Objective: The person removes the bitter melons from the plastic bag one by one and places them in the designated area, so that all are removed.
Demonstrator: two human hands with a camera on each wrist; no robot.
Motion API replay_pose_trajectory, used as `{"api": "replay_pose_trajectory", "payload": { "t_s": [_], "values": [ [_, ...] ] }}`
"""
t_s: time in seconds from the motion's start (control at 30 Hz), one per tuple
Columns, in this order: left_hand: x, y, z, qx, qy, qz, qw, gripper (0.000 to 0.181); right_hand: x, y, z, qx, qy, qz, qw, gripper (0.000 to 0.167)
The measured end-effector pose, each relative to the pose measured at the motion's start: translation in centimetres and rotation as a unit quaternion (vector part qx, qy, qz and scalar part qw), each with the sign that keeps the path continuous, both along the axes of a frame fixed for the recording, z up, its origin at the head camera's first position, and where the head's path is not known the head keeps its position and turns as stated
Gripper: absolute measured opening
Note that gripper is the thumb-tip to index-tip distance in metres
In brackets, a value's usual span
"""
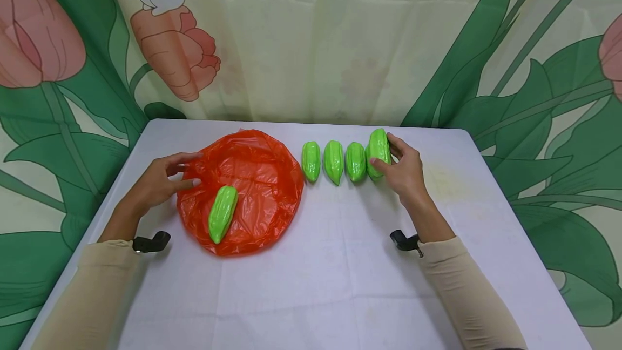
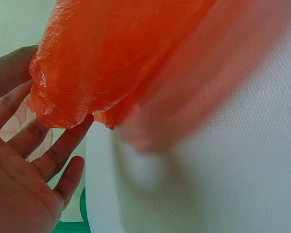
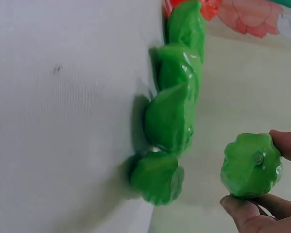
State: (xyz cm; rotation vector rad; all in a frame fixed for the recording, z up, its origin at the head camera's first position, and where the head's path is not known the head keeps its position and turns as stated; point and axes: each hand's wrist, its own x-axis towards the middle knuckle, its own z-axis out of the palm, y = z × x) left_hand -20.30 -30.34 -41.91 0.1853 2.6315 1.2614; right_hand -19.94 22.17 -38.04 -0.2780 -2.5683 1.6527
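My right hand pinches a glossy green bitter melon with lengthwise ridges between thumb and fingers. The right wrist view shows this held bitter melon end-on, raised off the table. Several similar bitter melons stand in a row beside it, the nearest partly hidden under the held one in the head view. My left hand is at the left rim of a red plastic bag, its fingers extended and touching the film. One bitter melon lies tilted on the bag's front left part.
A white-covered table bears everything. Behind it hangs a cream curtain printed with tulips, leaves and a rabbit on a carrot. The row begins right beside the bag's right edge. Black wrist cameras sit on both wrists.
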Motion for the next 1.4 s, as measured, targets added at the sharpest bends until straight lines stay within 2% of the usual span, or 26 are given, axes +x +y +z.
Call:
{"api": "replay_pose_trajectory", "payload": {
  "t_s": [0.3,0.57,0.87,1.4],
  "values": [
    [0.0,-0.1,-0.1,-0.002,0.006,0.003,1.0000,0.077,-0.4,2.0,-0.1,0.007,0.001,-0.013,0.9999,0.084],
    [0.0,-0.2,-0.1,0.004,0.005,0.001,1.0000,0.076,-1.1,3.7,-0.9,0.001,-0.015,-0.025,0.9996,0.085],
    [-0.1,-0.2,-0.1,0.002,0.007,0.000,1.0000,0.076,-1.7,5.3,-2.1,0.015,-0.028,-0.011,0.9994,0.084],
    [-0.1,-0.3,-0.1,0.005,0.006,0.002,1.0000,0.075,-2.7,6.3,-3.9,0.038,-0.060,0.020,0.9973,0.083]
  ]
}}
